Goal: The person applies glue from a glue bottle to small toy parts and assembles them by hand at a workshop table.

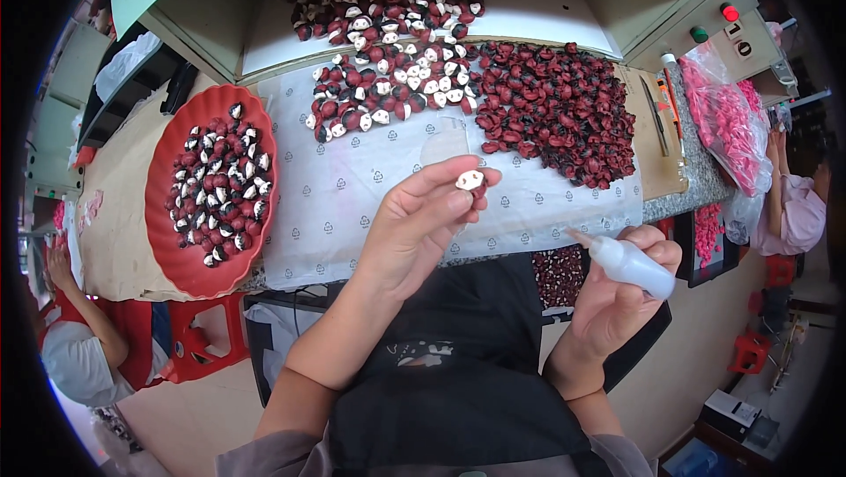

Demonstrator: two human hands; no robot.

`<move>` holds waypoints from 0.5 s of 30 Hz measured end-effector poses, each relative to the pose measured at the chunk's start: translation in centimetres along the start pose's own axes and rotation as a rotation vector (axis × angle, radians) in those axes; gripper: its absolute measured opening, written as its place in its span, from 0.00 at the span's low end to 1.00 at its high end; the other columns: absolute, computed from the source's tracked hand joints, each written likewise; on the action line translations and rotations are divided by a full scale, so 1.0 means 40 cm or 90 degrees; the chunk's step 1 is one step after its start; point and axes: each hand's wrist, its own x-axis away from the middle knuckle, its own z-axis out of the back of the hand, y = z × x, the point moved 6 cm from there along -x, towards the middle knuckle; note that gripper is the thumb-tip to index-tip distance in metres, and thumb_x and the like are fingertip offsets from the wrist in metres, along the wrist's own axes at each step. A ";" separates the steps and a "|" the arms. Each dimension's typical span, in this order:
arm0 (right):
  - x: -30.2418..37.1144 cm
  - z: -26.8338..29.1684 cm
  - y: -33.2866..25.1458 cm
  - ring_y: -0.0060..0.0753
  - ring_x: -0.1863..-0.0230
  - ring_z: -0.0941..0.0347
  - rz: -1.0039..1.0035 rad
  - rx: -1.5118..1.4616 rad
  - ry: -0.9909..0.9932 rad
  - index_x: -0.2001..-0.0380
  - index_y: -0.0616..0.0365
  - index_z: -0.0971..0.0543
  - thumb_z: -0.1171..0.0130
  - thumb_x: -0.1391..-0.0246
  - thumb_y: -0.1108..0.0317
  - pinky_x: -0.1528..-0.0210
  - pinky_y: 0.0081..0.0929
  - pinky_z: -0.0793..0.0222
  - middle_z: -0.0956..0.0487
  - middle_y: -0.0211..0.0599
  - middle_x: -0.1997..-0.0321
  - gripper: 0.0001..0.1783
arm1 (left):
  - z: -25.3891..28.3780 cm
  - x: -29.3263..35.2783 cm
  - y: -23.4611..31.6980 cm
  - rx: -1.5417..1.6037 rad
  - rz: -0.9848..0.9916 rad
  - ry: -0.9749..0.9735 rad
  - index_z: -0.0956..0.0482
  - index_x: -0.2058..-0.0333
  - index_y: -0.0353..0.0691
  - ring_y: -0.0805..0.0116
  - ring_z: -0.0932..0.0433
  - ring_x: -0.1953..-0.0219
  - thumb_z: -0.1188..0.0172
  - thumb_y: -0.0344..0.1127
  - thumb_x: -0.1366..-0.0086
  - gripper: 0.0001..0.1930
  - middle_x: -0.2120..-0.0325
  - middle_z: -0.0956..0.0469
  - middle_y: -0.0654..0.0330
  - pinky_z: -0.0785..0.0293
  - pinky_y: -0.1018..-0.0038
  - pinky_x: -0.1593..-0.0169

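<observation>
My left hand (407,228) pinches a small figure head (471,181) with a white face and dark red back between thumb and fingertips, above the paper-covered table. To its right, my right hand (608,314) is wrapped round a translucent squeeze bottle (633,267), its thin nozzle tilted toward the left hand. The nozzle is apart from the head. Beyond my hands lie a pile of similar white-faced heads (388,80) and, to their right, a heap of dark red and black hollow pieces (555,115).
A scalloped red tray (159,204) with finished-looking red, white and black pieces stands at left. Tweezers (656,117) lie on cardboard at right, near a bag of pink pieces (718,115). A booth-like metal frame (198,23) rises behind. Other people work at both sides.
</observation>
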 end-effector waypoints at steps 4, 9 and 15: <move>0.005 -0.026 -0.010 0.23 0.70 0.41 0.034 -0.003 -0.004 0.66 0.56 0.38 0.38 0.62 0.65 0.68 0.19 0.39 0.37 0.33 0.67 0.22 | 0.002 0.007 -0.020 0.068 0.030 -0.078 0.32 0.57 0.35 0.74 0.27 0.65 0.49 0.26 0.45 0.15 0.61 0.29 0.52 0.31 0.81 0.60; 0.025 -0.062 -0.038 0.21 0.76 0.45 0.163 0.160 -0.104 0.69 0.56 0.38 0.37 0.63 0.60 0.77 0.15 0.44 0.39 0.32 0.71 0.23 | -0.005 0.018 -0.035 0.092 0.107 -0.025 0.34 0.54 0.34 0.69 0.27 0.65 0.50 0.28 0.44 0.17 0.60 0.31 0.46 0.28 0.79 0.59; 0.051 -0.095 -0.053 0.22 0.80 0.44 0.259 0.269 -0.205 0.70 0.55 0.38 0.36 0.64 0.60 0.82 0.14 0.47 0.38 0.33 0.71 0.23 | -0.016 0.023 -0.036 0.074 0.098 -0.092 0.33 0.56 0.33 0.67 0.27 0.64 0.50 0.31 0.44 0.16 0.60 0.31 0.44 0.29 0.77 0.59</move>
